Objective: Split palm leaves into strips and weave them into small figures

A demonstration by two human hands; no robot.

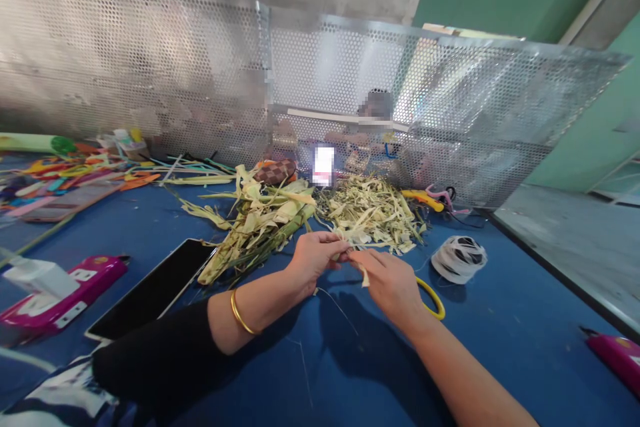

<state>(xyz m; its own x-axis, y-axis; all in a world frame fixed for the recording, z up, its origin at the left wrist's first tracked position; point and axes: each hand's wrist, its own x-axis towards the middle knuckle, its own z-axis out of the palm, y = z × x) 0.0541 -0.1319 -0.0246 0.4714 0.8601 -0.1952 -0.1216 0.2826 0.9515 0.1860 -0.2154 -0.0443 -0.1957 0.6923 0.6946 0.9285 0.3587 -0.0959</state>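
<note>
My left hand (pixel 314 259) and my right hand (pixel 389 282) meet above the blue table (pixel 500 320), fingers pinched together on a small pale leaf strip (pixel 363 273). A thin thread (pixel 336 303) trails down from the hands. A gold bangle (pixel 241 313) circles my left wrist. Just beyond the hands lie a bundle of palm leaves (pixel 253 230) and a heap of shredded leaf strips (pixel 370 213).
A phone (pixel 153 290) lies at my left, and a pink stapler (pixel 60 293) further left. A spool of white thread (pixel 459 258) and yellow-handled scissors (pixel 433 297) sit right of my hands. Colourful strips (pixel 75 173) lie far left. A perforated metal screen (pixel 350 93) backs the table; a person sits behind it.
</note>
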